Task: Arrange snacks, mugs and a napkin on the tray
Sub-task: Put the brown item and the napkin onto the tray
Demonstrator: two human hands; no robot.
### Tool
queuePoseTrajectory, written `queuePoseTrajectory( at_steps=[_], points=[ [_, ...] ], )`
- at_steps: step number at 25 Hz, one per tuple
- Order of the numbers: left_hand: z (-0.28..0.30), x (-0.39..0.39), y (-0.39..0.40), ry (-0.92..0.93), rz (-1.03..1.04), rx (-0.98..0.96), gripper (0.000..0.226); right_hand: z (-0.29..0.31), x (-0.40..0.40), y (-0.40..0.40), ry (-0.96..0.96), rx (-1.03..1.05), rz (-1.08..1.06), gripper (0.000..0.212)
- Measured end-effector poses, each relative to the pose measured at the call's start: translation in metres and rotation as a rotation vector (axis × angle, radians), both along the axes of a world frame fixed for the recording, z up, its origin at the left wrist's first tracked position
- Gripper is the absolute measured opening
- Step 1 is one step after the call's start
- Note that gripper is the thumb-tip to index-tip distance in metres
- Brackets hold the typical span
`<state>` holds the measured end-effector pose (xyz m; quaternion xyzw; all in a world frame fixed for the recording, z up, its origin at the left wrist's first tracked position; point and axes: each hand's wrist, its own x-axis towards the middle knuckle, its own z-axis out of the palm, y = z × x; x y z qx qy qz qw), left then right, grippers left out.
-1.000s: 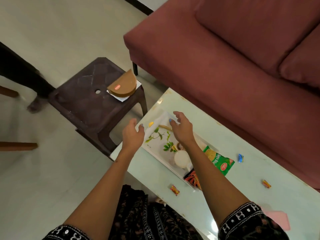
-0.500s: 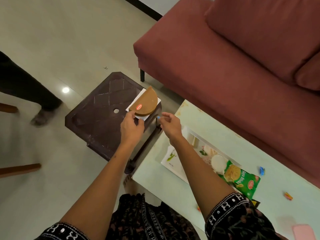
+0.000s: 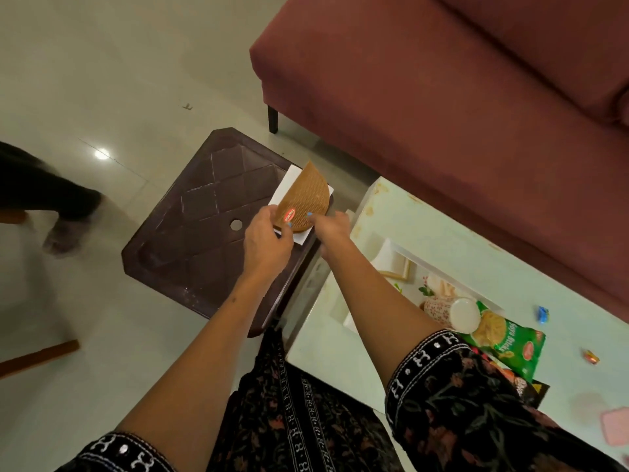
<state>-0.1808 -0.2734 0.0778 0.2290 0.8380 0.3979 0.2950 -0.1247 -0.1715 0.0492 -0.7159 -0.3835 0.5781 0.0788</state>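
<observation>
hands: left [image 3: 269, 243], right [image 3: 332, 226] grip brown holder [image 3: 306, 195] | stool [image 3: 204, 226] edge

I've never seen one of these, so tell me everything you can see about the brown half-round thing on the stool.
The brown half-round holder looks like plastic with a woven basket pattern and carries a small red oval label near its lower end. It stands tilted on the dark brown stool, with white napkins showing behind and beneath it. The left hand grips its lower left edge; the right hand touches its lower right side with its fingertips.
</observation>
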Motion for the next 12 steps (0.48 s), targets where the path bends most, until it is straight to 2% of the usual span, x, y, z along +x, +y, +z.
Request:
queuePoseTrajectory(
  at_steps=[3, 6, 9, 12],
  points=[
    [-0.007, -0.007, 0.000, 0.044, -0.020, -0.028, 0.035, -0.006, -0.007, 0.007, 0.036, -0.106, -0.132, 0.036],
    [-0.008, -0.016, 0.000, 0.127, -0.083, -0.033, 0.035, -0.004, -0.014, 0.011, 0.085, -0.136, -0.143, 0.023],
    [-0.005, -0.020, 0.004, 0.230, -0.194, -0.053, 0.039, 0.006, -0.020, 0.011, 0.135, -0.074, -0.114, 0.016],
    [0.002, -0.015, 0.013, 0.328, -0.311, -0.140, 0.042, 0.021, -0.022, 0.007, 0.099, 0.076, -0.038, 0.006]
  ],
)
